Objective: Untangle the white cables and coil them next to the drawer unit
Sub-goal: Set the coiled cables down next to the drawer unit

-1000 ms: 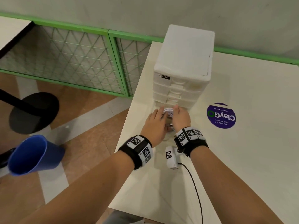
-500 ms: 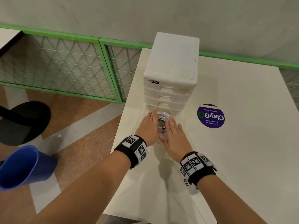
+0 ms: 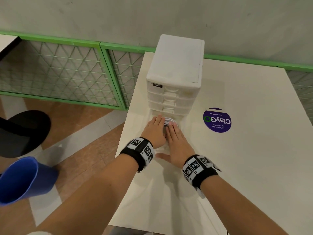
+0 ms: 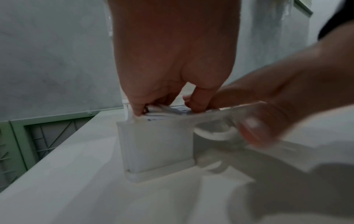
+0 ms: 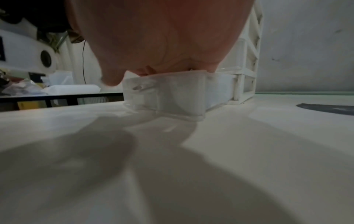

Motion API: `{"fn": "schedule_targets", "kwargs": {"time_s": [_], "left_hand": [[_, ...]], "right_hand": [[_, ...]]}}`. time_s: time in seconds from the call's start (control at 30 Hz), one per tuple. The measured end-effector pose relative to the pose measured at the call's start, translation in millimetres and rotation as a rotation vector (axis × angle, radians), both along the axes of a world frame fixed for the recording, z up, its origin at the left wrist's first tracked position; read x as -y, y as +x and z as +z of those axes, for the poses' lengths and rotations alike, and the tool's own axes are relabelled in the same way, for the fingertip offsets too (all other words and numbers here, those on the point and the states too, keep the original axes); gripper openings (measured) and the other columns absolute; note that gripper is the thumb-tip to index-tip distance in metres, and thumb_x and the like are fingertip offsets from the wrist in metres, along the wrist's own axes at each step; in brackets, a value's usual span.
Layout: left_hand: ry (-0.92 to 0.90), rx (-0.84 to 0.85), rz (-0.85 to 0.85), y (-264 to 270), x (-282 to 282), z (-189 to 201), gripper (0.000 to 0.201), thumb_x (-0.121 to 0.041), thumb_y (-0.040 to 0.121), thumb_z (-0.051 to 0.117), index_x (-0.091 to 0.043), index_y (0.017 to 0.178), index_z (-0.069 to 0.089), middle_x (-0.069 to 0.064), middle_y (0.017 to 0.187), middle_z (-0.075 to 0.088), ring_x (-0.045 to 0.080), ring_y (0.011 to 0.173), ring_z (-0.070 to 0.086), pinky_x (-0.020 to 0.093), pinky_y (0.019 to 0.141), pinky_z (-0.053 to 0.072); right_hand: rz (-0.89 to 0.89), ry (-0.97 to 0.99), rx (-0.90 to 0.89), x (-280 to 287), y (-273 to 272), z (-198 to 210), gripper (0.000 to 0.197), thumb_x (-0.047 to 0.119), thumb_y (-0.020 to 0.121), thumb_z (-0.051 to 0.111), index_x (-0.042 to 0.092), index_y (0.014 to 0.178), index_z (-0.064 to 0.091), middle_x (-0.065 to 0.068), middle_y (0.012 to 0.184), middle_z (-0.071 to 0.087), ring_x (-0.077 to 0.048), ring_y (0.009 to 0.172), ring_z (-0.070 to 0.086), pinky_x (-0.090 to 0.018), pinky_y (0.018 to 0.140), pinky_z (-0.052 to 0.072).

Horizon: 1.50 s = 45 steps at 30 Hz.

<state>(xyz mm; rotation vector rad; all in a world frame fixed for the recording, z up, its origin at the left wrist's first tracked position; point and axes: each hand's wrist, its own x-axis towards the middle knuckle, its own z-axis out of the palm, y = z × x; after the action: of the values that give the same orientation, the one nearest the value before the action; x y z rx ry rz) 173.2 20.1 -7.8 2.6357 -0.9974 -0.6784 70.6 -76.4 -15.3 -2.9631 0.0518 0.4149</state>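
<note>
The white drawer unit (image 3: 176, 65) stands at the table's far left. Its lowest clear drawer (image 4: 159, 144) is pulled out toward me. Coiled white cables (image 3: 168, 119) lie in it, and they also show in the left wrist view, the cables (image 4: 166, 109) sitting just under the fingertips. My left hand (image 3: 155, 128) lies flat on the left side of the coil and presses down on it. My right hand (image 3: 173, 134) lies flat on the coil's right side, thumb spread toward me. Most of the coil is hidden under both hands.
A purple round sticker (image 3: 217, 120) is on the white table (image 3: 254, 167), right of the drawer unit. The table's left edge runs close to my left wrist. Beyond it are a green mesh fence (image 3: 67, 73), a blue stool (image 3: 25, 180) and a black table base (image 3: 22, 133).
My right hand went from curled over the coil to lying flat on it, its wrist drawn back toward me. The left hand stayed on the coil. My head view shifted.
</note>
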Motion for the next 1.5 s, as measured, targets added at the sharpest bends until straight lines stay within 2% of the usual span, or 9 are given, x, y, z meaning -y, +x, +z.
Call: {"fn": "schedule_targets", "kwargs": {"time_s": [0.2, 0.4, 0.5, 0.57, 0.7, 0.87, 1.13, 1.4, 1.5], "left_hand": [[-0.136, -0.096, 0.046, 4, -3, 14, 0.055, -0.010, 0.099, 0.032, 0.000, 0.150, 0.014, 0.012, 0.160, 0.009, 0.023, 0.148, 0.001, 0.027, 0.117, -0.001], [-0.556, -0.030, 0.367, 12, -11, 61, 0.031, -0.013, 0.099, 0.042, -0.008, 0.125, 0.059, 0.011, 0.127, 0.061, 0.026, 0.118, 0.055, 0.026, 0.097, 0.038], [-0.904, 0.330, 0.527, 28, -12, 90, 0.022, -0.014, 0.096, 0.044, -0.004, 0.099, 0.063, 0.007, 0.096, 0.061, 0.022, 0.089, 0.056, 0.031, 0.081, 0.044], [-1.014, 0.547, 0.502, 37, -6, 104, 0.019, -0.016, 0.093, 0.047, -0.002, 0.097, 0.059, 0.008, 0.096, 0.053, 0.021, 0.090, 0.050, 0.029, 0.081, 0.041], [-0.968, 0.685, 0.398, 50, 7, 113, 0.039, -0.028, 0.092, 0.055, -0.002, 0.121, 0.055, 0.019, 0.127, 0.049, 0.024, 0.120, 0.041, 0.032, 0.102, 0.032], [-0.520, 0.476, 0.073, 65, 20, 115, 0.060, -0.059, 0.093, 0.036, -0.024, 0.140, 0.046, 0.005, 0.155, 0.030, 0.028, 0.146, 0.016, 0.051, 0.116, 0.016], [-0.601, 0.442, 0.026, 77, 22, 105, 0.044, -0.037, 0.094, 0.051, -0.014, 0.132, 0.057, 0.013, 0.146, 0.044, 0.036, 0.141, 0.026, 0.041, 0.112, 0.025], [-0.628, 0.424, 0.043, 78, 23, 107, 0.041, -0.031, 0.094, 0.056, -0.016, 0.132, 0.056, 0.010, 0.147, 0.043, 0.032, 0.142, 0.024, 0.037, 0.112, 0.024], [-0.619, 0.403, 0.043, 77, 22, 107, 0.041, -0.033, 0.094, 0.055, -0.017, 0.133, 0.056, 0.008, 0.148, 0.042, 0.031, 0.143, 0.024, 0.038, 0.111, 0.026]], "right_hand": [[0.009, -0.047, 0.004, 0, 8, -2, 0.104, 0.076, 0.068, -0.008, 0.004, 0.144, -0.010, -0.016, 0.155, -0.012, -0.030, 0.140, -0.022, -0.035, 0.110, -0.018], [-0.020, -0.043, -0.064, 2, 9, -2, 0.099, 0.063, 0.058, -0.041, 0.006, 0.135, -0.018, -0.011, 0.145, -0.023, -0.028, 0.133, -0.027, -0.036, 0.110, -0.015], [-0.063, -0.043, -0.084, -1, 10, -2, 0.087, 0.060, 0.090, -0.005, -0.004, 0.136, 0.032, -0.022, 0.145, 0.035, -0.034, 0.137, 0.021, -0.044, 0.110, 0.026], [-0.058, -0.015, -0.095, -1, 11, -9, 0.075, 0.054, 0.088, 0.020, -0.003, 0.124, 0.054, -0.020, 0.130, 0.056, -0.034, 0.128, 0.042, -0.045, 0.097, 0.045], [-0.048, -0.048, -0.049, -3, 11, -5, 0.079, 0.055, 0.092, 0.011, -0.003, 0.124, 0.056, -0.019, 0.130, 0.055, -0.036, 0.125, 0.049, -0.044, 0.095, 0.049], [0.010, -0.121, -0.151, 5, 15, 9, 0.085, 0.055, 0.080, -0.006, 0.002, 0.147, -0.004, -0.012, 0.156, -0.010, -0.032, 0.144, -0.013, -0.037, 0.117, -0.002], [0.082, -0.167, -0.165, 24, 34, 23, 0.074, 0.049, 0.098, 0.027, 0.002, 0.148, 0.001, -0.016, 0.157, -0.004, -0.031, 0.145, -0.009, -0.038, 0.118, 0.002], [0.109, -0.171, -0.136, 38, 41, 18, 0.075, 0.051, 0.097, 0.027, 0.002, 0.148, 0.003, -0.017, 0.157, -0.003, -0.030, 0.145, -0.011, -0.037, 0.119, 0.002], [0.102, -0.080, 0.049, 38, 39, 19, 0.072, 0.052, 0.090, 0.048, 0.002, 0.140, 0.037, -0.020, 0.148, 0.032, -0.036, 0.140, 0.023, -0.044, 0.113, 0.023]]}}
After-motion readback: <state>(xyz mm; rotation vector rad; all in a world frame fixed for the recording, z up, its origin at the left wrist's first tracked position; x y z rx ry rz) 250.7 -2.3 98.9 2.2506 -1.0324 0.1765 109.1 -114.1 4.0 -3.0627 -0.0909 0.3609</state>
